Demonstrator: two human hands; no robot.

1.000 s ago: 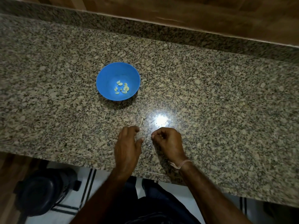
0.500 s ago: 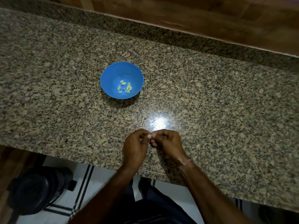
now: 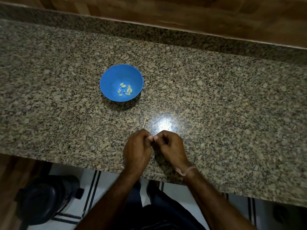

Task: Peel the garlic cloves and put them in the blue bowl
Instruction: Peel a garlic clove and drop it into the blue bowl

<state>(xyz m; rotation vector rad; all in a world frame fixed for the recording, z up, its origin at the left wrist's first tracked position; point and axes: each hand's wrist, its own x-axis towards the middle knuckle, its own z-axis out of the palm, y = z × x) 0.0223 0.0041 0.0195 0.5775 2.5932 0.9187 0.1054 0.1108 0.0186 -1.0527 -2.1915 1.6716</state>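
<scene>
Left hand and right hand are meeting fingertip to fingertip on the near side of the blue bowl, both grips pinching a presumed clove, itself hidden; the bowl is lying ahead-left, nearer the left hand, holding peeled cloves

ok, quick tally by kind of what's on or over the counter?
blue bowl: 1
peeled garlic cloves in it: about 9, some overlap
peel scrap on the counter: 1
left hand and right hand: 2
Total: about 13; anything pinched between the fingertips is hidden.
</scene>
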